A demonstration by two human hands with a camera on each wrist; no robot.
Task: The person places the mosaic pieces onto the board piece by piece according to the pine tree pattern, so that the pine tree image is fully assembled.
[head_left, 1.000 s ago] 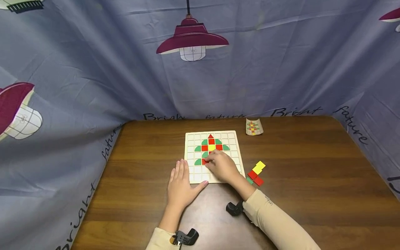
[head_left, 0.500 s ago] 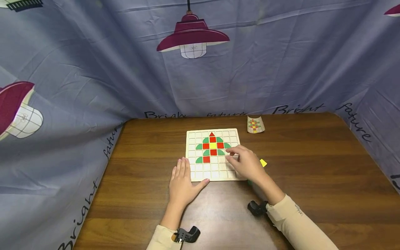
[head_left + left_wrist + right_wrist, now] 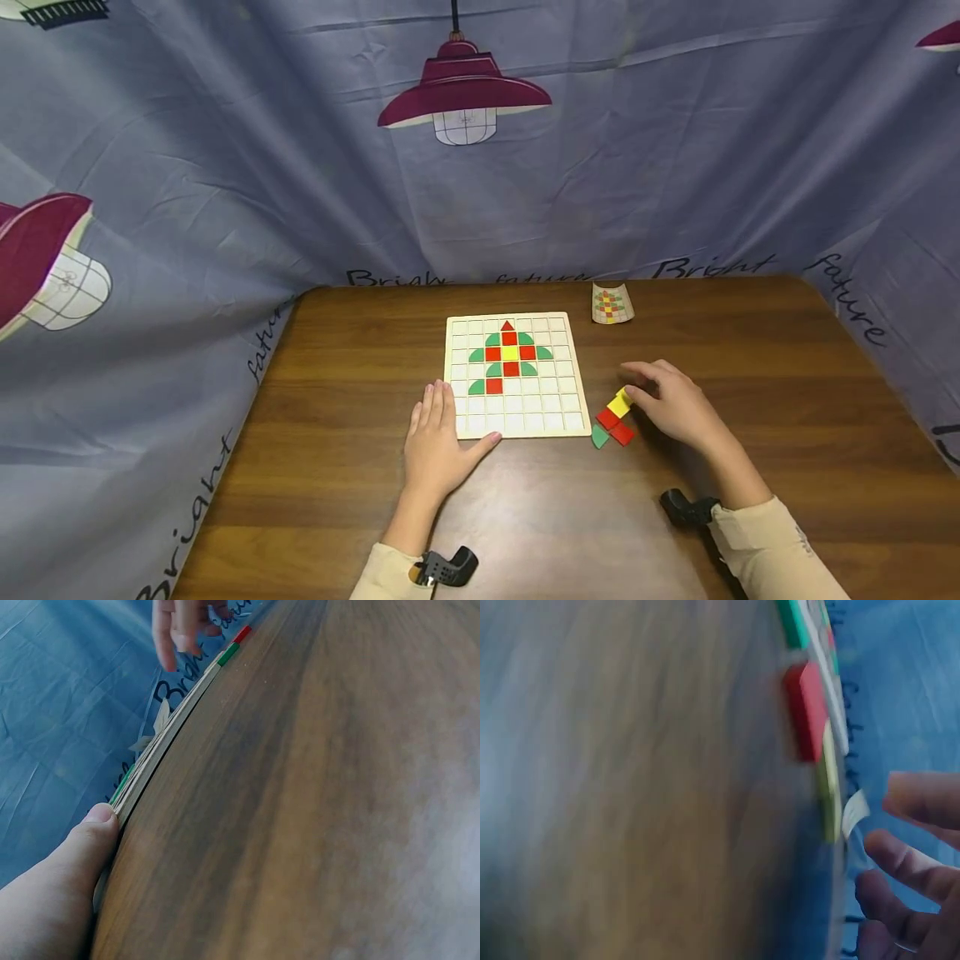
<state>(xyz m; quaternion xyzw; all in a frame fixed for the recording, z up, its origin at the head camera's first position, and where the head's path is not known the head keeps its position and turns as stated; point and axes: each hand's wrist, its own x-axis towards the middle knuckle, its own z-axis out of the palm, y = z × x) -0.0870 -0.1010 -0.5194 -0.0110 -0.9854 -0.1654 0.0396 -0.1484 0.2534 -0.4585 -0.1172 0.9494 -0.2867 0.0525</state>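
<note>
A pale gridded board [image 3: 551,404] bears a pattern of red, yellow and green tiles, with a red triangle tile [image 3: 507,326] at its top. My left hand [image 3: 433,450] rests at the board's lower left corner, fingers straight along the left side and thumb spread at the near edge. Right of the board lie loose yellow tiles [image 3: 619,406], red square tiles [image 3: 622,433] and a green quarter-round tile [image 3: 599,437]. Over the yellow tiles hovers my right hand [image 3: 675,408], thumb and fingers apart; nothing shows between its fingers [image 3: 907,862] in the blurred right wrist view.
A small curved card [image 3: 611,306] printed with a similar tile pattern stands near the table's far edge. The brown wooden table [image 3: 360,358] backs onto a grey-blue curtain [image 3: 637,150]. Black wrist cameras [image 3: 450,568] sit at both cuffs.
My right hand has drawn away from the board, moving right to the loose tiles. A red square sits uncovered in the board's lower row. My left hand has stayed in place.
</note>
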